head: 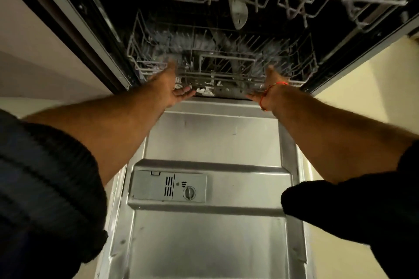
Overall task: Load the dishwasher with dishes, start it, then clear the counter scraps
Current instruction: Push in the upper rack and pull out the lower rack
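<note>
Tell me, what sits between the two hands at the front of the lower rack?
In the head view, only the lower rack's wire front edge spans between left hand and right hand; something small and white lies there, blurred.

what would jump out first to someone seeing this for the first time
Two bare forearms reach from the bottom corners toward the middle, the left hand and right hand with straight fingers at the front edge of the lower rack inside the dark dishwasher tub. Below them the open steel door fills the foreground, its detergent dispenser left of centre. A red thread bracelet circles the right wrist.
</note>
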Demonstrator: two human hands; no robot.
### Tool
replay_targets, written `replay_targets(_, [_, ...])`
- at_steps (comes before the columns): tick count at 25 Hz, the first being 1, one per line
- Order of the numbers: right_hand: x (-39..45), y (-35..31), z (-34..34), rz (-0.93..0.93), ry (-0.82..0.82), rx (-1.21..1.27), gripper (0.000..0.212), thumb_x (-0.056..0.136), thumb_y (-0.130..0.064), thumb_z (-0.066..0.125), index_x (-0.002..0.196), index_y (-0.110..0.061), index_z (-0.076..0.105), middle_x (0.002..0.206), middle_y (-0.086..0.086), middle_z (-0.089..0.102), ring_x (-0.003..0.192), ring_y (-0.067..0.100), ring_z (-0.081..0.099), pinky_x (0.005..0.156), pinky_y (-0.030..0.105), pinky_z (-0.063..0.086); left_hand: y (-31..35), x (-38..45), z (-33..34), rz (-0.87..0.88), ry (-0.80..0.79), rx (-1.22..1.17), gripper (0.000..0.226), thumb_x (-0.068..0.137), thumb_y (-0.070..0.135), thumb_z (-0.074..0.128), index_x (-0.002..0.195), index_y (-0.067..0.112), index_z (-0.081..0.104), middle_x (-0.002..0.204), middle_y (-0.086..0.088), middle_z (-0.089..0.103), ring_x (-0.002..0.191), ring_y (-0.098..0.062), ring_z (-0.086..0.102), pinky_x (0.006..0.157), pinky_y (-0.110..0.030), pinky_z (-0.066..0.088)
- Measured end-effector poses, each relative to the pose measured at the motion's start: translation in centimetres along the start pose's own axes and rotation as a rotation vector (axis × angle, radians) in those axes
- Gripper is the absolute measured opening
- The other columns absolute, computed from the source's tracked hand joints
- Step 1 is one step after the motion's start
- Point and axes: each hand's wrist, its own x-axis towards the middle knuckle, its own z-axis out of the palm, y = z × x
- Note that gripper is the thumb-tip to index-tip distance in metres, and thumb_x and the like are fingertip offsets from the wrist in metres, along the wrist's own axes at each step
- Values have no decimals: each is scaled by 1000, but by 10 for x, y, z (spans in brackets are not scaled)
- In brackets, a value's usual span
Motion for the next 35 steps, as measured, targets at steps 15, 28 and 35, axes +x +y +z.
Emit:
replay_targets(15, [-27,74,-57,82,58,111,13,99,-17,50,94,-4,49,91,17,53,76,37,63,70,51,59,-68,-54,-48,-114,41,25,45,105,41,46,142,16,43,123,-16,64,89,-30,76,64,-43,63])
replay_targets(28, [-121,181,-135,194,246,164,40,96,-7,47,136,-2,42,104,21,57,75,35,66,45,38,57,-169,-155,-124,-252,99,86,41,106,44,41,135,15,48,114,-14,68,87,-26,75,70,-50,63])
replay_targets(35, [-182,210,-162,248,286,207,21,91,4,46,111,-2,52,96,20,58,75,34,66,51,37,60,-211,-190,-159,-292,140,173,39,107,43,40,138,20,48,144,-12,52,92,-20,76,65,-46,63])
